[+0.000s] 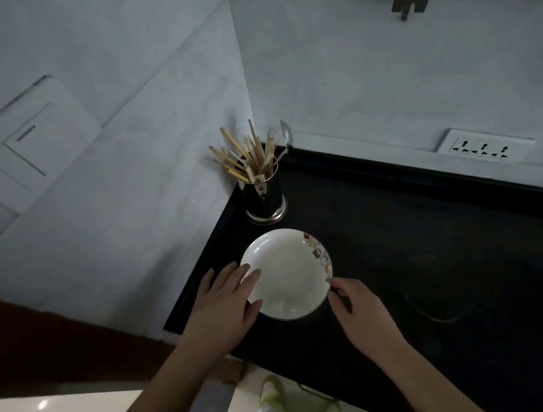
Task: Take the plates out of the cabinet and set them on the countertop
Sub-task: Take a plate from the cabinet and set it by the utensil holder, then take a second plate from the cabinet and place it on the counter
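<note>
The plate (285,273) is held at the counter's (432,234) left edge, just before the holder (264,198). Left hand (226,303) fingers lie spread over its rim; right hand (357,307) fingers pinch the opposite rim. It should be lowered level, then released evenly.

Left hand (228,298) flat, fingers straight; right hand (358,309) curled, fingertips pinching.
</note>
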`<state>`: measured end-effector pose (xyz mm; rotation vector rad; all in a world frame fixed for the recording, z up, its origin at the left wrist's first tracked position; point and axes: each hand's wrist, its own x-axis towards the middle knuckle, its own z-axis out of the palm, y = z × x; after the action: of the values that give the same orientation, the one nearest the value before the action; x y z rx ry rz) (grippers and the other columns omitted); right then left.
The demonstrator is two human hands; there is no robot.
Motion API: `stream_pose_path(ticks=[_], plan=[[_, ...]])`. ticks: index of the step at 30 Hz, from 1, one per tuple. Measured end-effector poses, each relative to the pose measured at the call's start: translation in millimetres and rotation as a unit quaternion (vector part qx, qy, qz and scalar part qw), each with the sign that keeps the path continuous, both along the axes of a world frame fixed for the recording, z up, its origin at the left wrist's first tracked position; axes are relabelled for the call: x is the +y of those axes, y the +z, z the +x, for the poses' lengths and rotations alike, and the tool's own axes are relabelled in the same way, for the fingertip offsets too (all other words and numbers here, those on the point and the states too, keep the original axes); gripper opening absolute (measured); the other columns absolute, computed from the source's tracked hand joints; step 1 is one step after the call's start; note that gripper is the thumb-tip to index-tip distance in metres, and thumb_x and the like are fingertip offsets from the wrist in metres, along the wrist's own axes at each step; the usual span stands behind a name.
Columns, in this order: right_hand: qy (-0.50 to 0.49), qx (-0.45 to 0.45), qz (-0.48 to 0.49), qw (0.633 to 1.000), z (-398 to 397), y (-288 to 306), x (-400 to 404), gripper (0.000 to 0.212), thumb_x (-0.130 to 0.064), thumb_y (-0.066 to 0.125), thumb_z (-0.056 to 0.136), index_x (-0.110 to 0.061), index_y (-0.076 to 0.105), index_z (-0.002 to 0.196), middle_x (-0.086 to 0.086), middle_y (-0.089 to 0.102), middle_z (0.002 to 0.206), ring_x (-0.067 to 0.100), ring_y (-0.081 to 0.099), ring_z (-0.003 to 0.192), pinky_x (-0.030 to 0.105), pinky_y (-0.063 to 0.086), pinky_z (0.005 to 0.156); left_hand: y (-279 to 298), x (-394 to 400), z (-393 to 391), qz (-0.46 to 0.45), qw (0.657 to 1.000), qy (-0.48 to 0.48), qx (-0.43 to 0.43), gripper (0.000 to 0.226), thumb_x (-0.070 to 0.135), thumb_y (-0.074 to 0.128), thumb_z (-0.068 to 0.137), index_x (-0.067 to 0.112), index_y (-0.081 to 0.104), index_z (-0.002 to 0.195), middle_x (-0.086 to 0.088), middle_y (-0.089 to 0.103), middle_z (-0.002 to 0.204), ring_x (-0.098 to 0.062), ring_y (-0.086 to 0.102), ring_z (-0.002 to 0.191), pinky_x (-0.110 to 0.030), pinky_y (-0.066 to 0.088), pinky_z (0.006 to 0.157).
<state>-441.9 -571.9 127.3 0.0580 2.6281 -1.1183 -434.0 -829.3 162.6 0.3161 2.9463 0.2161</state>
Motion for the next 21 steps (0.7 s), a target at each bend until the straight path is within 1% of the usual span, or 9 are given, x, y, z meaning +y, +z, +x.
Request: stream_pose_path(ticks=[2, 4, 6, 8, 10, 11, 13, 18, 21], plan=[[0.030, 0.022, 0.019, 0.999, 6.0, 0.1, -2.7, 0.041, -0.040, 0.051, 0.095, -0.032, 0.049, 0.135, -0.011, 0.053, 0.135, -0.002, 0.053, 0.107, 0.017, 0.044, 0.090, 9.0, 7.4, 8.7, -0.018, 0.999, -0.022, 0.029, 0.054, 0.049, 0.037, 0.099, 0.029, 0.040, 0.149, 0.002, 0.043, 0.155, -0.021, 0.028, 0.148, -0.052, 0.018, 0.122], [0.057, 0.039, 0.056, 0.996, 11.2, 4.7, -7.4, 0.045, -0.042, 0.050, 0.095, -0.032, 0.045, 0.139, -0.008, 0.049, 0.142, 0.007, 0.049, 0.124, 0.028, 0.042, 0.102, 18.2, 10.0, 13.9, -0.032, 0.998, -0.040, 0.047, 0.058, 0.053, 0.030, 0.097, 0.029, 0.042, 0.149, 0.001, 0.045, 0.154, -0.022, 0.031, 0.147, -0.054, 0.021, 0.120], [0.076, 0.067, 0.081, 0.992, 16.9, 8.7, -12.4, 0.048, -0.043, 0.048, 0.096, -0.031, 0.041, 0.142, -0.007, 0.046, 0.146, 0.010, 0.042, 0.133, 0.033, 0.036, 0.110, 25.6, 8.8, 16.4, -0.041, 0.997, -0.042, 0.049, 0.062, 0.056, 0.024, 0.096, 0.029, 0.043, 0.148, 0.000, 0.046, 0.153, -0.023, 0.033, 0.146, -0.055, 0.022, 0.120], [0.088, 0.084, 0.088, 0.989, 20.8, 13.9, -16.9, 0.050, -0.043, 0.046, 0.097, -0.031, 0.038, 0.145, -0.007, 0.042, 0.150, 0.010, 0.036, 0.137, 0.035, 0.032, 0.114, 33.2, 5.4, 19.5, -0.051, 0.996, -0.036, 0.056, 0.062, 0.057, 0.025, 0.096, 0.027, 0.046, 0.146, -0.001, 0.050, 0.150, -0.025, 0.037, 0.144, -0.055, 0.026, 0.118], [0.088, 0.090, 0.095, 0.987, 23.1, 21.5, -19.4, 0.052, -0.044, 0.045, 0.097, -0.031, 0.034, 0.147, -0.006, 0.038, 0.152, 0.011, 0.032, 0.140, 0.037, 0.031, 0.116, 42.4, -0.9, 22.0, -0.050, 0.996, -0.038, 0.065, 0.059, 0.054, 0.030, 0.096, 0.025, 0.053, 0.142, -0.003, 0.056, 0.144, -0.026, 0.045, 0.139, -0.055, 0.031, 0.113], [0.085, 0.095, 0.103, 0.987, 25.1, 25.1, -19.5, 0.053, -0.045, 0.045, 0.097, -0.031, 0.033, 0.147, -0.006, 0.038, 0.153, 0.011, 0.031, 0.141, 0.038, 0.031, 0.116, 45.5, -4.7, 22.4, -0.050, 0.995, -0.043, 0.074, 0.058, 0.053, 0.032, 0.096, 0.024, 0.055, 0.140, -0.003, 0.058, 0.143, -0.026, 0.047, 0.137, -0.054, 0.031, 0.112], [0.074, 0.109, 0.121, 0.984, 30.4, 32.5, -19.2, 0.054, -0.045, 0.044, 0.097, -0.030, 0.032, 0.148, -0.005, 0.037, 0.153, 0.012, 0.032, 0.141, 0.039, 0.031, 0.116, 50.5, -13.7, 22.7, -0.056, 0.993, -0.052, 0.087, 0.057, 0.053, 0.032, 0.097, 0.024, 0.053, 0.142, -0.003, 0.056, 0.145, -0.026, 0.046, 0.139, -0.050, 0.026, 0.113], [0.018, 0.145, 0.147, 0.978, 52.4, 48.7, -29.6, 0.054, -0.045, 0.045, 0.096, -0.028, 0.036, 0.146, -0.005, 0.043, 0.149, 0.012, 0.036, 0.137, 0.036, 0.032, 0.113, 55.8, -29.0, 20.4, -0.043, 0.991, -0.079, 0.096, 0.065, 0.057, 0.018, 0.097, 0.028, 0.037, 0.151, 0.000, 0.041, 0.156, -0.022, 0.030, 0.148, -0.048, 0.014, 0.117], [-0.017, 0.141, 0.188, 0.972, 75.6, 53.8, -50.6, 0.055, -0.047, 0.043, 0.097, -0.028, 0.032, 0.148, -0.004, 0.038, 0.152, 0.016, 0.032, 0.140, 0.039, 0.028, 0.115, 56.3, -36.5, 26.0, -0.040, 0.988, -0.118, 0.088, 0.066, 0.059, 0.011, 0.096, 0.033, 0.023, 0.156, 0.004, 0.026, 0.163, -0.019, 0.014, 0.152, -0.046, 0.006, 0.120]])
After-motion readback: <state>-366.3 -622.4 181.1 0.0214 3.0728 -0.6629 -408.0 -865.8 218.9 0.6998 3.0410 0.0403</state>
